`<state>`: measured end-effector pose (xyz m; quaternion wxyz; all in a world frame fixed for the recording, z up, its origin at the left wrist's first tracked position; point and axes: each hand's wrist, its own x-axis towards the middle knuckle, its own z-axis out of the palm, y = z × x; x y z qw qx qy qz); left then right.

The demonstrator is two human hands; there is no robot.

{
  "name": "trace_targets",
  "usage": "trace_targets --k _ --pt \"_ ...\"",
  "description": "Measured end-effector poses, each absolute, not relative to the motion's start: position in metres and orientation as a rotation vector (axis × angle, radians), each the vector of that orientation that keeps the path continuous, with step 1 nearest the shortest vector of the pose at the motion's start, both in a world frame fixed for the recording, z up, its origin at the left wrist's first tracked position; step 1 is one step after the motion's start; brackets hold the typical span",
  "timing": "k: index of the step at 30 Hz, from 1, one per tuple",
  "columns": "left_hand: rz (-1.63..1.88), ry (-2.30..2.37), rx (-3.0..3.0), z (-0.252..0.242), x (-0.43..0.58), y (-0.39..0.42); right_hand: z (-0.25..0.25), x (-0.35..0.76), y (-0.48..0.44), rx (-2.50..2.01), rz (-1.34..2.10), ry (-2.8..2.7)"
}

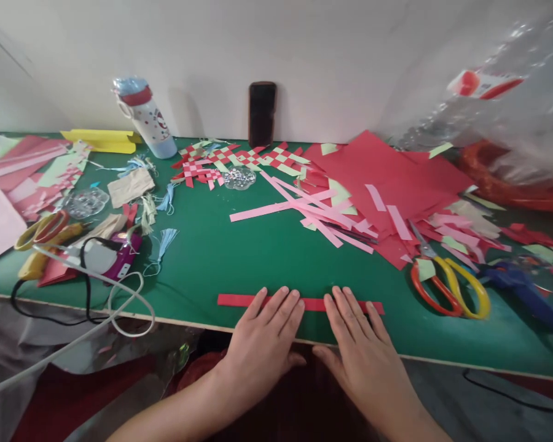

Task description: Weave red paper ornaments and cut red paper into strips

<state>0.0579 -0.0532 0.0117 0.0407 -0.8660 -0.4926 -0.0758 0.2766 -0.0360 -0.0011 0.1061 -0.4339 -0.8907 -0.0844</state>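
Note:
A red paper strip point(314, 304) lies straight across the green table near its front edge. My left hand point(271, 325) rests flat over the strip left of its middle, fingers stretched forward. Flat on the right part of the strip lies my right hand point(359, 334), its fingers extended and slightly apart. Both thumbs hang near the table edge, pointing towards each other. The strip's two ends and a short piece between the hands show; the rest is hidden under the fingers.
Scissors point(447, 285) with red and yellow handles lie to the right, beside red paper sheets point(373, 178) and pink strips point(299, 205). Woven paper pieces point(258, 158), a phone point(262, 113) and a bottle point(147, 116) are at the back. Cables point(133, 307) trail off the left edge.

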Motion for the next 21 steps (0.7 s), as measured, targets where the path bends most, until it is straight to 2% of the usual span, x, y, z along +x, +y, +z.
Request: trace_targets --k 12,21 --pt "-0.324 -1.794 -2.415 0.015 -0.029 -0.094 -0.002 0.275 -0.034 -1.31 -0.264 -2.64" --pt "-0.388 -1.903 -2.367 0.011 -0.019 -0.095 0.013 0.25 -0.03 -1.304 -0.199 -2.638"
